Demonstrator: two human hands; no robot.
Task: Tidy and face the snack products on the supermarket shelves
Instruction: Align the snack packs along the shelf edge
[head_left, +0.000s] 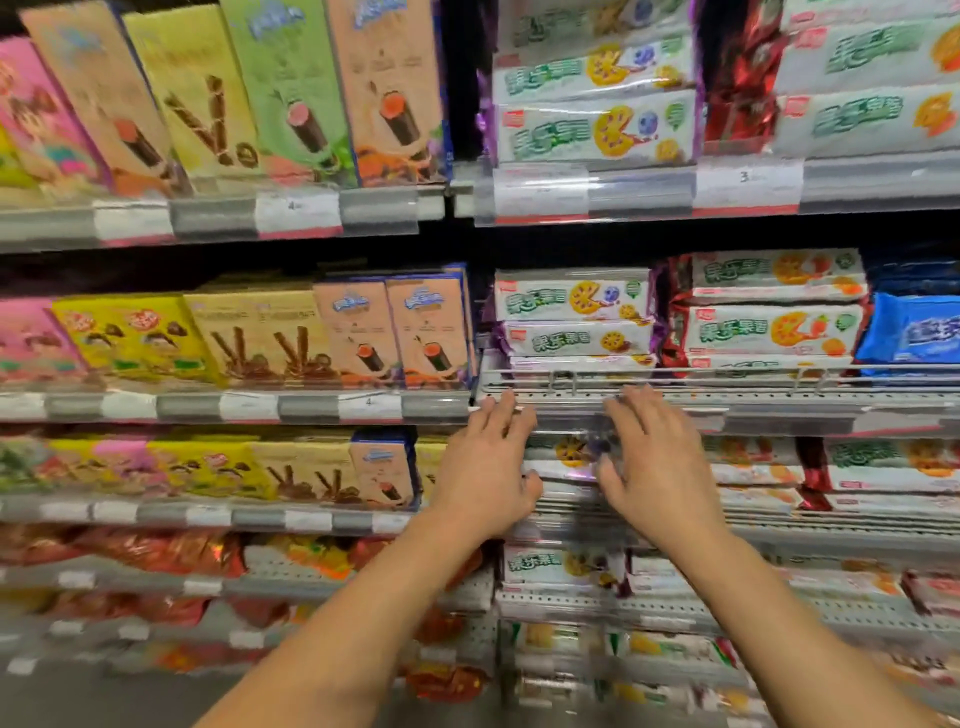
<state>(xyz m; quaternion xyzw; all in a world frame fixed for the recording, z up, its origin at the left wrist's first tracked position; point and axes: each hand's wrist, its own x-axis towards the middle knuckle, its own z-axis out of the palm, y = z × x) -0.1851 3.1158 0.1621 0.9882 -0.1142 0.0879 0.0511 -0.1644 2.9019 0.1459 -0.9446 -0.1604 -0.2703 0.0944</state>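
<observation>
Both my hands reach toward the shelf just under the middle one. My left hand (491, 462) and my right hand (654, 462) are spread with fingers fairly straight, either side of a white biscuit pack with a purple end (569, 460) lying in a stack there. Each thumb lies near or on that pack; the view is too blurred to tell whether the fingers touch it. More of the same white biscuit packs (571, 301) are stacked on the shelf above, behind a wire front rail (727, 371).
Upright boxes of chocolate wafer rolls (389, 332) fill the left-hand shelves. Red-ended biscuit packs (769, 327) and a blue pack (914, 332) sit right of the purple ones. Price-label strips (260, 405) run along each shelf edge. Lower shelves hold red foil bags (156, 551).
</observation>
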